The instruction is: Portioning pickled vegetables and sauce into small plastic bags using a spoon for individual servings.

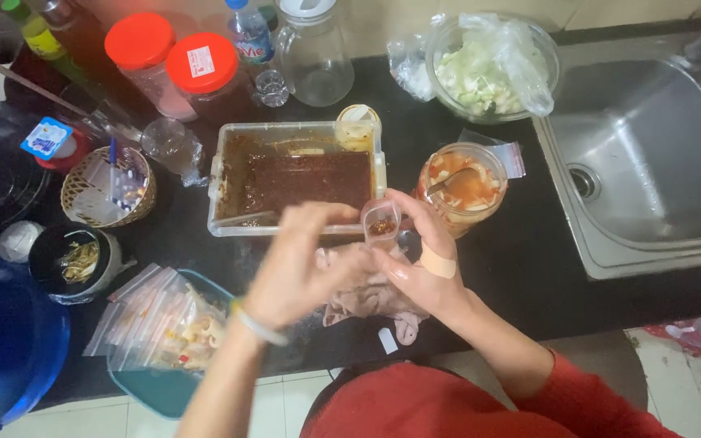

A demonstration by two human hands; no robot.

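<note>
My right hand (423, 259), with a plaster on the thumb, holds a small clear cup (381, 222) with red chili sauce in its bottom. My left hand (302, 264), blurred by motion, is right beside the cup with fingers curled; whether it touches the cup is unclear. Both hands hover over a pinkish cloth (371, 298) on the black counter. Just behind the hands stands a clear rectangular tub (294, 178) of dark red chili paste. A glass jar (462, 185) of orange pickled vegetables with a spoon in it stands to the right.
A steel sink (651, 162) lies at right. A glass bowl of chopped cabbage (488, 69), red-lidded jars (172, 61), a clear jug and a bottle stand at the back. At left are a wicker basket (107, 188), a dark cup (75, 259), and zip bags in a teal bowl (164, 332).
</note>
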